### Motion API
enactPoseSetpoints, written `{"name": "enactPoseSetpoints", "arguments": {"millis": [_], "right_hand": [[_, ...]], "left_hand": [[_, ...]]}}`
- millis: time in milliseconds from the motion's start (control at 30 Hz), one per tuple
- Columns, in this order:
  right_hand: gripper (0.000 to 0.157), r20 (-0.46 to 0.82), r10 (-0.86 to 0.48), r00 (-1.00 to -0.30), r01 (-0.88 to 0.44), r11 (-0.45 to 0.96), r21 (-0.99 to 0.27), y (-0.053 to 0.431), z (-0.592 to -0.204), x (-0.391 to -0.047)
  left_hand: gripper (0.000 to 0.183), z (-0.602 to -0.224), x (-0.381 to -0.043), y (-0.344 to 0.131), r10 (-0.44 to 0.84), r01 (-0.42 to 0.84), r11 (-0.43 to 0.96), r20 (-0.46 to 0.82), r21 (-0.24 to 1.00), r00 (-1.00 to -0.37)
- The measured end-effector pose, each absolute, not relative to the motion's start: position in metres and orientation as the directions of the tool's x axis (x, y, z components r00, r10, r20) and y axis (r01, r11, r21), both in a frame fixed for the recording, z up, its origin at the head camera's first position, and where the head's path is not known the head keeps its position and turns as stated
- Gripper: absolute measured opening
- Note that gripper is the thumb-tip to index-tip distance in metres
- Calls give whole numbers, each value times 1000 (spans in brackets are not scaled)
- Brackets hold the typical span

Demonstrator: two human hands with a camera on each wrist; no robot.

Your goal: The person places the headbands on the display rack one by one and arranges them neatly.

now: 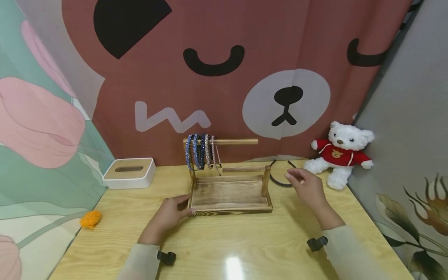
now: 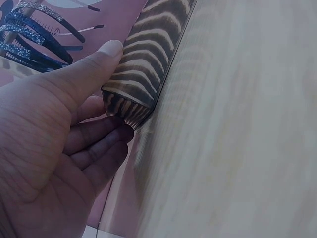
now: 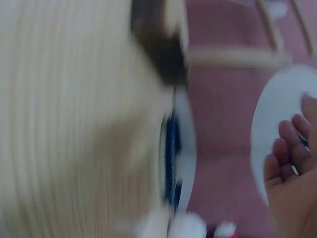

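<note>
A wooden rack (image 1: 229, 212) with a tray base and two crossbars stands on the table. Several glittery headbands (image 1: 196, 151), blue, dark and pinkish, hang at the left end of its upper bar. My left hand (image 1: 170, 212) holds the tray's front left corner; in the left wrist view, the thumb lies on the striped edge (image 2: 148, 54) with fingers curled beneath. My right hand (image 1: 308, 188) hovers right of the rack, fingers loosely bent, with no held object clearly visible. Just beyond it a dark headband (image 1: 278, 182) lies on the table. The right wrist view is blurred.
A white tissue box (image 1: 129, 182) with a wood-toned lid sits at the back left. An orange fluffy item (image 1: 90, 219) lies by the left edge. At the back right sits a white teddy bear (image 1: 337, 155) in a red top. A patterned curtain (image 1: 224, 97) hangs behind.
</note>
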State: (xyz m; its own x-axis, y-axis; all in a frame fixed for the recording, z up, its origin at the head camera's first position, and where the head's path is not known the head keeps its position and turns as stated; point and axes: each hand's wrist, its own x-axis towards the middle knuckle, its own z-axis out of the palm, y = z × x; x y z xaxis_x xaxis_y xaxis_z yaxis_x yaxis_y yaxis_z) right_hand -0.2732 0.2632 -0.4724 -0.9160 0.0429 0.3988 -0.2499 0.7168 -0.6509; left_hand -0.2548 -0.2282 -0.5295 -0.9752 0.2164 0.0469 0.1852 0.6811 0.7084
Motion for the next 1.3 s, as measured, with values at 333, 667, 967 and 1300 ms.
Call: {"name": "enactPoseSetpoints", "arguments": {"millis": [333,667,967,1300], "right_hand": [[33,188,-254,-949,-307,879,-365,312,-488,-311],[26,168,-343,-924,-377,891,-253,327,-512,-333],[12,253,-394,-884,-450,864,-227,331,-521,-339],[16,284,-464,-839,-522,834,-179,329,-520,-336]], "left_hand": [[70,-530,-256,-233,215,179,667,44,723,-976],[69,-532,-255,-229,221,188,661,51,727,-974],[68,-531,-256,-229,222,192,664,55,722,-973],[67,-531,-256,-229,219,208,671,78,711,-973]]}}
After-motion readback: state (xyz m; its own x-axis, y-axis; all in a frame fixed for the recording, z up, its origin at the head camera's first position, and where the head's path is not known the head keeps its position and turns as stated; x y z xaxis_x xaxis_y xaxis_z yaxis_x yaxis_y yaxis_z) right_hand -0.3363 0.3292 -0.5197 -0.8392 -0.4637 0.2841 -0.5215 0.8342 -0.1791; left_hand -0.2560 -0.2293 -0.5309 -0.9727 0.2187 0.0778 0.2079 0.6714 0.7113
